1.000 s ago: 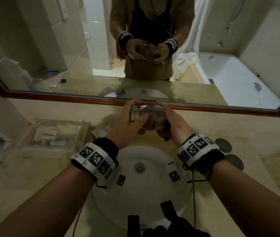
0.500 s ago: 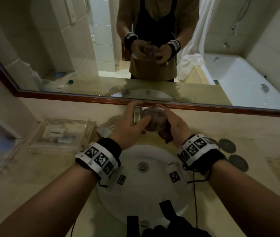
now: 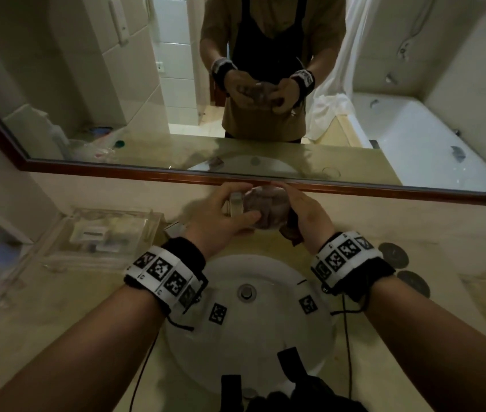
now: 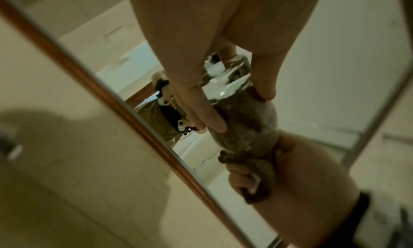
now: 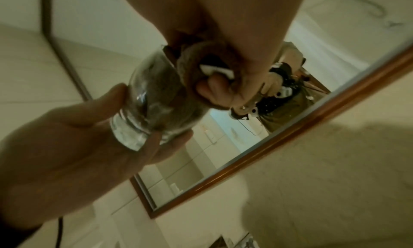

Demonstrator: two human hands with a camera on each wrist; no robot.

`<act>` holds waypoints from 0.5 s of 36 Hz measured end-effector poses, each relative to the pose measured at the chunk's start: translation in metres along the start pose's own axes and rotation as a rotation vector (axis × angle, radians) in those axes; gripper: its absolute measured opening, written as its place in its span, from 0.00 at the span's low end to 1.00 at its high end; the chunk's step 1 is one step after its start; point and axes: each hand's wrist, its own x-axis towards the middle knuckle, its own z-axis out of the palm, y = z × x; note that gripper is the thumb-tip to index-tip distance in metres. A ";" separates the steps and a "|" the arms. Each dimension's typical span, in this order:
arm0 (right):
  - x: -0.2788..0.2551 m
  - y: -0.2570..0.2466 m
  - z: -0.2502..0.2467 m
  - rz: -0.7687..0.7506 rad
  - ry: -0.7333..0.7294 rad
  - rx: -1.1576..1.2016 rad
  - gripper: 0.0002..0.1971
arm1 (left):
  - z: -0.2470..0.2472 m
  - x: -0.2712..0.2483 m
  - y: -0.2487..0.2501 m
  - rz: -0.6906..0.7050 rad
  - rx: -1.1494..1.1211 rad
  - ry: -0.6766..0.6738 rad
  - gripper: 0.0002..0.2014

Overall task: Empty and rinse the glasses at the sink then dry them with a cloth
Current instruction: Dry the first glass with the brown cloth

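Little has moved since the earlier frames: both hands remain raised above the sink (image 3: 268, 346), and only the head view has tipped a touch, showing more of the mirror (image 3: 146, 84).

Held on its side at 12 o'clock above the basin, just below the mirror frame, the glass (image 3: 261, 210) has its thick base toward 9 o'clock and its mouth toward 3 o'clock. The left hand (image 3: 221, 217) curls round the base end, thumb on the near side and fingers (image 4: 210, 117) along the far wall, so the glass stays steady while leaving the mouth free. A brown cloth (image 5: 192, 71) is stuffed inside the bowl, and a bunched tail hangs out of the mouth. The right hand (image 3: 305, 217) has its fingers curled tight on that tail, pinching the fabric close to the rim; this grip would let the wad be twisted against the inner wall.

By my reading the rinsing of this glass is over and the drying step is in hand, with the inside being wiped. Working over the basin makes sense, since any drips fall into it rather than on the bench (image 3: 57, 307). At 9 o'clock on the bench sits a clear tray (image 3: 57, 233) of small toiletries, and two dark round coasters (image 3: 393, 254) lie at 3 o'clock, possibly where glasses belong.
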 end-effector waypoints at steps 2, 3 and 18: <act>-0.004 -0.010 0.000 -0.065 0.028 0.046 0.17 | 0.002 0.003 0.004 -0.142 -0.201 -0.009 0.28; -0.005 -0.012 0.002 -0.106 0.037 0.049 0.17 | 0.002 0.006 0.006 -0.221 -0.291 -0.031 0.31; -0.001 -0.002 -0.002 0.055 0.016 0.165 0.18 | 0.003 0.015 -0.001 0.050 0.067 -0.052 0.27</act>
